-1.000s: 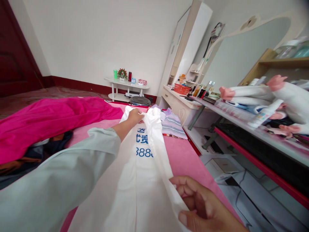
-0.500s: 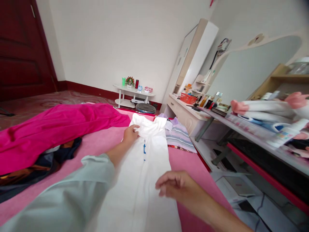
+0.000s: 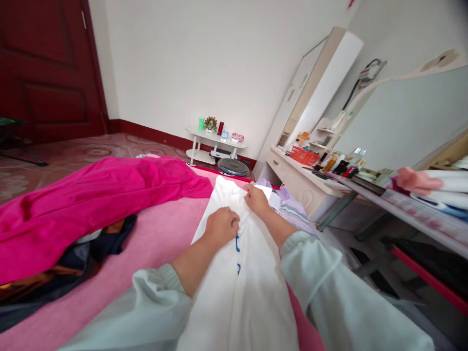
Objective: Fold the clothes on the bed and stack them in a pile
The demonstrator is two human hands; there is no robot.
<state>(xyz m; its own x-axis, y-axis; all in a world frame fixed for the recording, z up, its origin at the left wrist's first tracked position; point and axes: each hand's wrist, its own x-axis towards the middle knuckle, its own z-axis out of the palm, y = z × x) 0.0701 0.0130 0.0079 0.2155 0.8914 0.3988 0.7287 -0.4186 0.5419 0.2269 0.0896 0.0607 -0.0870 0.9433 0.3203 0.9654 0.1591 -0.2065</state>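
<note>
A long white garment (image 3: 252, 292) with blue lettering lies lengthwise in front of me on the pink bed cover (image 3: 164, 234). My left hand (image 3: 222, 226) is closed on its fabric just above the lettering, with the thumb and fingers pinched together. Farther up, near the far end of the garment, my right hand (image 3: 257, 199) pinches the cloth at the right side. Folded striped lilac clothing (image 3: 294, 212) lies beyond my right forearm, partly hidden by it.
Bright pink cloth (image 3: 109, 190) is spread on the left over dark clothes (image 3: 109, 241). At right stand a dressing table (image 3: 288, 170) with bottles and a red basket (image 3: 304, 155), and a grey table (image 3: 413, 209). A low white stand (image 3: 199, 155) is by the far wall.
My right hand has moved up and forward from above the garment and now grips its far part. My left hand has shifted nearer the lettering. The view has turned slightly left.
</note>
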